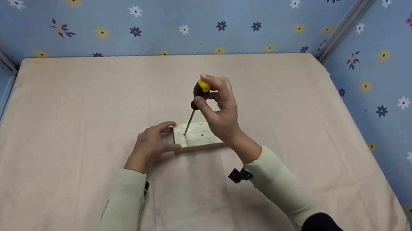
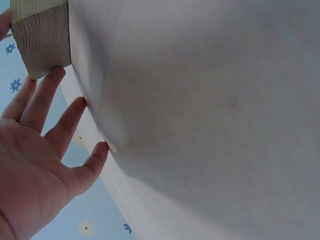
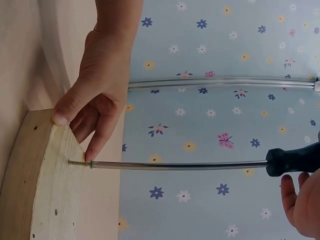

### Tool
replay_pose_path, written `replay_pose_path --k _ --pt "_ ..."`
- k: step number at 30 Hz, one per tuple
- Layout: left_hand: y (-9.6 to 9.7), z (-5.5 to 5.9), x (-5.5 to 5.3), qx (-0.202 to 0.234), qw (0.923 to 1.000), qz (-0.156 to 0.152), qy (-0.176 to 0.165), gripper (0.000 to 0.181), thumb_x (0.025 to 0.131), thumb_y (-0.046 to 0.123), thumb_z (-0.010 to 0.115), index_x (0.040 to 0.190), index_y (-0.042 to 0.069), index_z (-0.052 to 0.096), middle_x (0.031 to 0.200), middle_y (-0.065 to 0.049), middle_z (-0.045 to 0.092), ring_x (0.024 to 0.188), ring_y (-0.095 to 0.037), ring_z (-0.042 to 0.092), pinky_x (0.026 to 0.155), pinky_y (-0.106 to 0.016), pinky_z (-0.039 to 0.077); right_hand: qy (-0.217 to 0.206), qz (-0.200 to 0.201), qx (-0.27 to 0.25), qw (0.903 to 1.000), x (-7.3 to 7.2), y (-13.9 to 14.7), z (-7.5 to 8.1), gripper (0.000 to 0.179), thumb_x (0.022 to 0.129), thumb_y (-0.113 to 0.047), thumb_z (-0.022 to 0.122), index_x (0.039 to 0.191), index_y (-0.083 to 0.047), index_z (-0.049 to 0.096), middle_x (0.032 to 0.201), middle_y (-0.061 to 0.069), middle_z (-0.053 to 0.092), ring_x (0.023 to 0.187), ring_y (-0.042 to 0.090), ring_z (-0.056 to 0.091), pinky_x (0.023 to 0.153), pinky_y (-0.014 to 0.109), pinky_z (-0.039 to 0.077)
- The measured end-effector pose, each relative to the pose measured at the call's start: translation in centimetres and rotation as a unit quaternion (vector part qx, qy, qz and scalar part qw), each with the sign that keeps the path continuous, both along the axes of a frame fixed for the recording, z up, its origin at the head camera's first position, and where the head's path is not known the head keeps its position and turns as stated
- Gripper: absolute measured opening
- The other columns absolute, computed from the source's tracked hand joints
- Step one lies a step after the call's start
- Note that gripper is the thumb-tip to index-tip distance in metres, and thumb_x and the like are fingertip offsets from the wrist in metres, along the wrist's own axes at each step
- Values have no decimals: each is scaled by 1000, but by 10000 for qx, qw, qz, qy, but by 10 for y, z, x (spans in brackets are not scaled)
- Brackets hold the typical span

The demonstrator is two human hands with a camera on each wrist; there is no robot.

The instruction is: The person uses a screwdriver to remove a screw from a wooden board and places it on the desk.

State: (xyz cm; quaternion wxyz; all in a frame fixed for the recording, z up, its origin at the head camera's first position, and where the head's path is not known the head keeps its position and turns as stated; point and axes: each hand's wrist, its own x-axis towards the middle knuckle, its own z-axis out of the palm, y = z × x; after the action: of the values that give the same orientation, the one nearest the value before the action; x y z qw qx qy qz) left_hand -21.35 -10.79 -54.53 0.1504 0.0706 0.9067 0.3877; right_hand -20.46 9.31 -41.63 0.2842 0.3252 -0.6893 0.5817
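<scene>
A pale wooden block (image 1: 193, 140) lies on the cloth, with small dark holes in its upper face. My left hand (image 1: 151, 141) grips its left end between thumb and fingers; the left wrist view shows fingertips against the end grain of the block (image 2: 42, 45). In my right hand (image 1: 223, 111) is a screwdriver (image 1: 197, 91) with a black and yellow handle, held with the shaft slanting down to the left. Its tip meets the head of a brass-coloured screw (image 3: 77, 162), which stands partly out of the wood near the left hand (image 3: 102, 85).
A beige cloth (image 1: 81, 108) covers the table around the block. Blue flowered panels (image 1: 177, 16) with metal corner posts (image 1: 366, 3) stand at the back and both sides. A small black device (image 1: 239, 175) sits at the right wrist.
</scene>
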Motion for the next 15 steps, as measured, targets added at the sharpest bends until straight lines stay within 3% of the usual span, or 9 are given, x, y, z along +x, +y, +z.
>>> replay_pose_path --k 5,12,15 --pt "0 -1 0 110 9999 51 -108 74 69 40 83 137 34 52 133 3 62 135 -27 46 115 -54 23 -147 148 40 9998 1 2 2 36 92 6 48 128 5 45 119 28 54 106 25 59 81 32 52" --pt "-1 -2 1 206 9995 121 -189 74 69 41 84 136 36 52 132 6 62 134 -24 46 114 -51 28 -35 -13 90 10000 -1 2 2 40 87 2 66 124 -3 52 111 20 49 95 19 54 73 28 54" --pt "-1 -1 2 183 9996 132 -174 75 68 41 84 136 35 53 132 5 63 134 -24 47 114 -51 27 -4 -6 130 9999 1 2 2 38 89 2 62 125 1 50 113 23 53 96 20 57 74 29 55"
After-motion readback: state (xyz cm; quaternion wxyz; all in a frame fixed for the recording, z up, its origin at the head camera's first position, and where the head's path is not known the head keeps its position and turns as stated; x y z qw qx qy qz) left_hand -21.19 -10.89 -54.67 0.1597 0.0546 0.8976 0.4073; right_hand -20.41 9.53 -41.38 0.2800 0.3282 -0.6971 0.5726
